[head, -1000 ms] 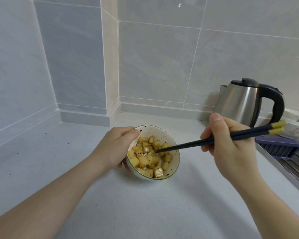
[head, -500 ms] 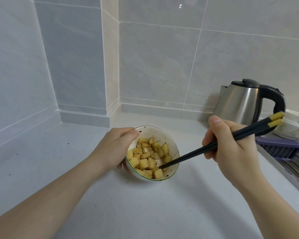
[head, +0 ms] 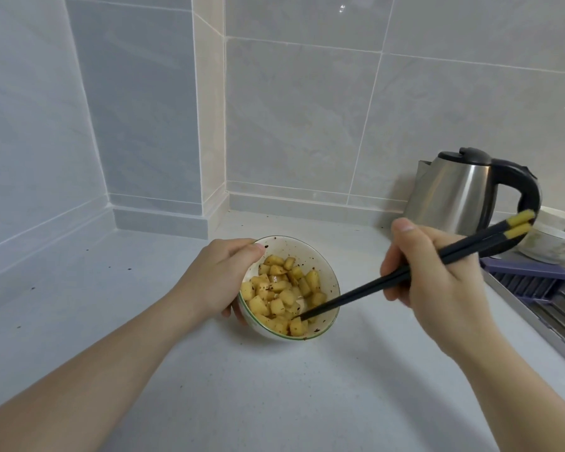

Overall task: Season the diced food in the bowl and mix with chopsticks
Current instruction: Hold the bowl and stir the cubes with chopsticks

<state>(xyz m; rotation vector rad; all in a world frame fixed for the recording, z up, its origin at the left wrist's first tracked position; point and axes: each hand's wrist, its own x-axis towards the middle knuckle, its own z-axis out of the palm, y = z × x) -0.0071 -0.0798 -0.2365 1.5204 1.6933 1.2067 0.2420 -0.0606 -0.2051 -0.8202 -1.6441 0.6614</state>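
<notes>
On the counter (head: 274, 402) we found the bowl (head: 323, 272) of diced food (head: 282, 296), our left hand (head: 216, 282) gripping its rim; our right hand (head: 437, 278) pinched chopsticks (head: 366, 290), tips among the cubes.

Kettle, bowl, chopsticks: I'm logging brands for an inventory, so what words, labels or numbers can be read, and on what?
None can be read.
Kettle: plain steel body, no label in view.
Bowl: only seasoning specks, no print.
Chopsticks: dark with yellow ends, no writing.
Container behind the kettle: greenish pattern, too blurred to read.
</notes>
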